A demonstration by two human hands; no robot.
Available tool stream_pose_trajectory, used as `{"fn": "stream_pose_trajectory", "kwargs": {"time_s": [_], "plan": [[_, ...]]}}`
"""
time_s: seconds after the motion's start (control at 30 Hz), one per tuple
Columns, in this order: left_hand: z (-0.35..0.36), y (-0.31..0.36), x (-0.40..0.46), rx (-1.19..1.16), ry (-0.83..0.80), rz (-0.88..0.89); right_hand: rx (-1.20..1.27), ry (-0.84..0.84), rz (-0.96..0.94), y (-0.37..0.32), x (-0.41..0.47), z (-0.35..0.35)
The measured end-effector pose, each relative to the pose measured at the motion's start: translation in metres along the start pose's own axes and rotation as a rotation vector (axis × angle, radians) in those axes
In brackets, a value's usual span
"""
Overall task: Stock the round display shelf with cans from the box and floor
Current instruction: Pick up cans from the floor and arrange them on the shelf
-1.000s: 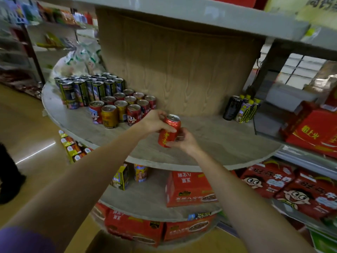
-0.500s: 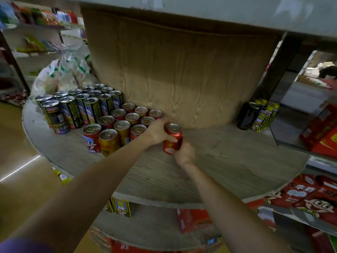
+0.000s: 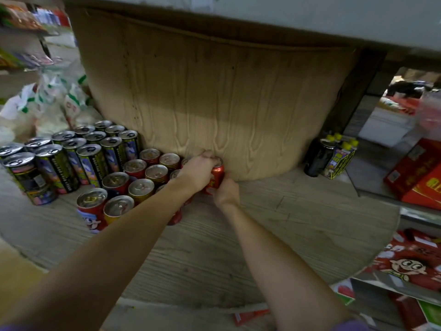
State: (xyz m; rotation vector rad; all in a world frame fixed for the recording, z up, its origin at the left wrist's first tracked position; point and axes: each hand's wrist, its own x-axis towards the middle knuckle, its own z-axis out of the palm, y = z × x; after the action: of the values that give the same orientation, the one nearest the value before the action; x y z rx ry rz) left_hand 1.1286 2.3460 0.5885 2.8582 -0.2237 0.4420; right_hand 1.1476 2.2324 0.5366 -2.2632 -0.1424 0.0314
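A red can (image 3: 216, 176) stands at the back of the round wooden shelf (image 3: 274, 218), tight against the curved wood column (image 3: 214, 99). My left hand (image 3: 199, 172) grips its top and left side. My right hand (image 3: 225, 193) holds its lower right side. Directly to the can's left is a cluster of several red and gold cans (image 3: 139, 177) with silver lids. Part of that cluster is hidden behind my left forearm.
Tall dark cans (image 3: 71, 151) fill the shelf's left part. A black bottle and a yellow-capped pack (image 3: 334, 156) stand at the right by the column. Red cartons (image 3: 417, 173) sit on the neighbouring rack at right. White bags (image 3: 47, 99) lie at far left.
Both hands have carried the red can forward and down, from mid-air over the shelf to the back beside the column and the can cluster. The camera has come closer.
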Motion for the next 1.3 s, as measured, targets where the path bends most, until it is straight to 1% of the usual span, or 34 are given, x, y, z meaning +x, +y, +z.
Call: {"fn": "stream_pose_trajectory", "kwargs": {"time_s": [0.07,0.17,0.3,0.43,0.57,0.67,0.7,0.73,0.8,0.87,0.93,1.07,1.17,1.23,1.3], "plan": [[0.005,0.0,0.005,0.019,0.051,0.003,0.003,-0.002,0.002,-0.001,0.007,0.004],[0.01,-0.001,0.01,-0.012,0.11,-0.028,0.006,0.017,-0.008,-0.001,0.015,0.01],[0.009,-0.006,0.014,-0.132,0.101,-0.055,-0.026,-0.001,-0.022,0.003,0.018,0.008],[0.005,-0.001,0.012,-0.153,0.101,-0.114,-0.011,-0.054,-0.034,0.0,0.014,-0.002],[-0.005,0.013,0.013,-0.099,0.034,-0.21,-0.023,-0.164,-0.042,-0.002,0.006,-0.017],[-0.017,0.02,0.01,-0.063,-0.113,-0.22,0.0,-0.24,-0.081,0.003,-0.011,-0.035],[-0.02,0.023,0.008,-0.071,-0.137,-0.212,0.013,-0.242,-0.082,0.008,-0.015,-0.04],[-0.024,0.027,0.006,-0.094,-0.127,-0.21,0.02,-0.226,-0.083,0.011,-0.021,-0.046],[-0.028,0.035,0.001,-0.149,-0.038,-0.21,0.013,-0.204,-0.089,0.021,-0.03,-0.058],[-0.031,0.048,-0.005,-0.157,0.035,-0.218,-0.004,-0.174,-0.105,0.031,-0.037,-0.07],[-0.03,0.064,-0.011,-0.144,0.037,-0.22,0.017,-0.136,-0.107,0.04,-0.044,-0.086],[-0.025,0.106,-0.02,-0.214,0.05,-0.211,0.003,-0.081,-0.117,0.062,-0.065,-0.129],[-0.015,0.146,-0.023,-0.238,0.061,-0.174,0.007,-0.043,-0.085,0.087,-0.084,-0.164],[-0.007,0.181,-0.028,-0.285,0.042,-0.161,0.006,-0.032,-0.065,0.107,-0.1,-0.188],[0.001,0.223,-0.038,-0.277,0.023,-0.165,0.0,-0.011,-0.079,0.13,-0.118,-0.214]]}}
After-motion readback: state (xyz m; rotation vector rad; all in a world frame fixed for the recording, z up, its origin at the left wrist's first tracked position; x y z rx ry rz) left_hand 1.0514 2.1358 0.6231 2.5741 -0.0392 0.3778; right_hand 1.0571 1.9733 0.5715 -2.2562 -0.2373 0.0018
